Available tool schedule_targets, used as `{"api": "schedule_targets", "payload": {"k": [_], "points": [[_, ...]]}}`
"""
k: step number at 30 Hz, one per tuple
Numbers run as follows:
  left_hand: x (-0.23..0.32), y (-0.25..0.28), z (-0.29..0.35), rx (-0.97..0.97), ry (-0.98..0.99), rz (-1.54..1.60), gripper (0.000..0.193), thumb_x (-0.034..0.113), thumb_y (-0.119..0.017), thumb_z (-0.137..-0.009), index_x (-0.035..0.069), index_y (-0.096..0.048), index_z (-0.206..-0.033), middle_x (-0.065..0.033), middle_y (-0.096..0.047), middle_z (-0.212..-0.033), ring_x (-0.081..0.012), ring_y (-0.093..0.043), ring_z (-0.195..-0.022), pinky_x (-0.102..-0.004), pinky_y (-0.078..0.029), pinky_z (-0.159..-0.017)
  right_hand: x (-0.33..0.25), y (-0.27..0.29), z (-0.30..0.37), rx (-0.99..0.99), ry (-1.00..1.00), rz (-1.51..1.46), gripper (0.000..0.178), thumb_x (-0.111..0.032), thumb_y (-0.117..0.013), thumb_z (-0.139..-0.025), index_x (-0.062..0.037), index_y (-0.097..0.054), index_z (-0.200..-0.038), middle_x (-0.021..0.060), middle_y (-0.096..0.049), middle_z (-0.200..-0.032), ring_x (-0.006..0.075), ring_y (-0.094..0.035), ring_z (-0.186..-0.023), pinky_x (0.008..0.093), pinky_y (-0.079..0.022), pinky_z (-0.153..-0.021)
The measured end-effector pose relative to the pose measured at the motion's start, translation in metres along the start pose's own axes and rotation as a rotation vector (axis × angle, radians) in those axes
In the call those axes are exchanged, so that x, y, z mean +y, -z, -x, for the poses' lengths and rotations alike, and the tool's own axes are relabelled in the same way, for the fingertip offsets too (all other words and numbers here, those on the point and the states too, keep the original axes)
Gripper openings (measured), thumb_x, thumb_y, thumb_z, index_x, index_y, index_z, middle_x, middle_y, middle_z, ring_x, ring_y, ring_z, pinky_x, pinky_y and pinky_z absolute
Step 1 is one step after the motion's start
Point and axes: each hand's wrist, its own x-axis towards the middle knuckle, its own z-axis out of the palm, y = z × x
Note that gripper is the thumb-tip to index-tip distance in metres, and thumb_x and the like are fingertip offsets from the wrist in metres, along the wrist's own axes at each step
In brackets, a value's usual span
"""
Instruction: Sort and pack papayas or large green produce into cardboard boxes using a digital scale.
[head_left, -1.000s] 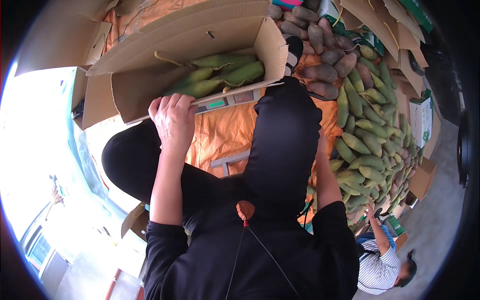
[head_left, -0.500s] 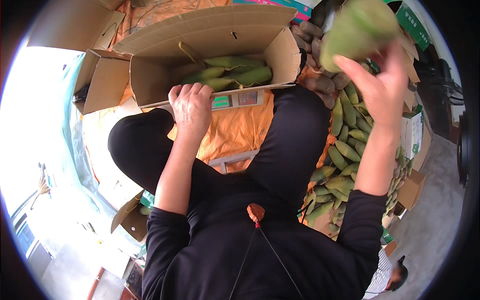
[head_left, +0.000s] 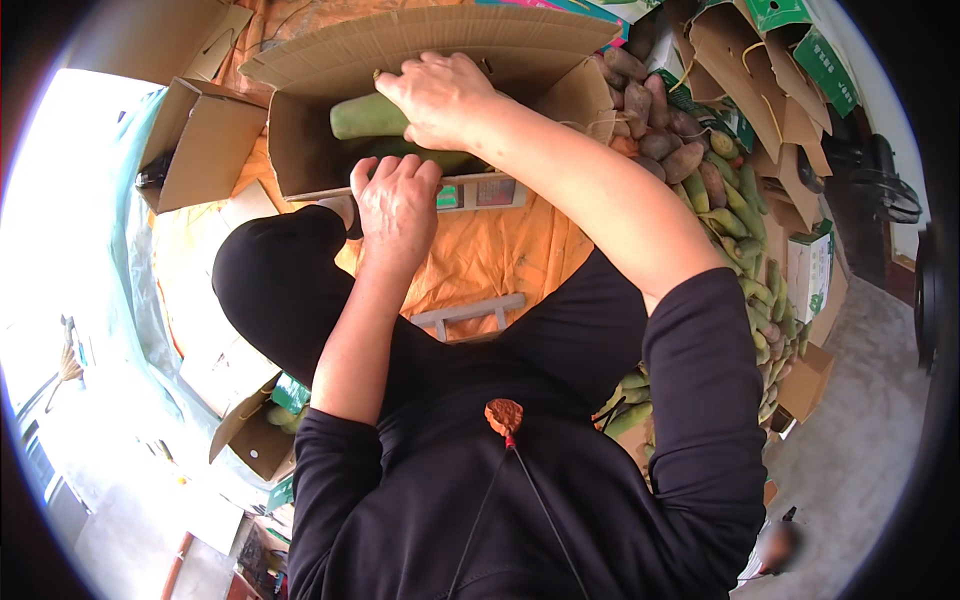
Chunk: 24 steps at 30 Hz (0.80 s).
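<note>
An open cardboard box stands in front of me on a scale with a lit green display. My left hand has its fingers hooked over the box's near wall. Inside the box, my right hand is closed round the right end of a pale green radish, which lies sideways. Beneath it another green radish shows in part; the others in the box are hidden by my hands and arm.
Right of my knee lies a long heap of green radishes, with purplish-brown roots at its far end. Further cardboard boxes stand left and right. Orange sheeting covers the floor. Another person is partly visible at lower right.
My right hand has swung from above the heap at upper right, leftward into the box, bringing a green radish. My left hand has stayed on the box's near wall.
</note>
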Motion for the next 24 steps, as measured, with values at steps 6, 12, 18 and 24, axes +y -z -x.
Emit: {"api": "schedule_targets", "payload": {"k": [6, 12, 18, 24], "points": [[0.0, 0.0, -0.001, -0.005, 0.008, -0.006, 0.004, 0.01, -0.062, -0.076, 0.013, -0.061, -0.074, -0.0018, -0.058, -0.074, -0.0215, -0.058, -0.08, -0.0457, -0.037, -0.093, -0.009, -0.004, -0.02, 0.105, 0.035, 0.028, 0.037, -0.022, -0.075, -0.075, -0.0124, -0.058, -0.107, 0.0082, -0.064, -0.1, 0.0275, -0.06, -0.104, 0.0428, -0.049, -0.084], [0.001, -0.002, 0.0, -0.015, -0.006, 0.005, 0.01, 0.009, -0.069, -0.071, 0.011, -0.062, -0.077, -0.0021, -0.06, -0.076, -0.0229, -0.059, -0.083, -0.0436, -0.038, -0.09, 0.029, 0.042, 0.025, 0.189, -0.021, -0.386, 0.037, -0.024, -0.069, -0.082, -0.0086, -0.062, -0.115, 0.0108, -0.069, -0.098, 0.0235, -0.067, -0.092, 0.0356, -0.052, -0.078], [0.0, -0.002, 0.001, 0.005, -0.007, -0.009, 0.007, 0.008, -0.065, -0.073, 0.013, -0.062, -0.077, -0.0013, -0.06, -0.077, -0.0223, -0.058, -0.081, -0.0436, -0.037, -0.093, 0.112, 0.081, 0.164, 0.598, -0.242, -0.787, 0.03, -0.009, -0.062, -0.091, -0.0016, -0.06, -0.12, 0.0089, -0.067, -0.105, 0.012, -0.062, -0.092, 0.0255, -0.048, -0.084], [0.0, 0.002, 0.0, 0.001, 0.016, -0.048, 0.012, 0.011, -0.072, -0.072, 0.012, -0.066, -0.083, -0.0012, -0.064, -0.081, -0.023, -0.06, -0.087, -0.0422, -0.038, -0.092, 0.167, -0.063, 0.323, 0.448, -0.839, -0.552, 0.02, -0.015, -0.063, -0.089, -0.0019, -0.062, -0.104, 0.0061, -0.066, -0.09, 0.0148, -0.06, -0.079, 0.0298, -0.049, -0.074]]}}
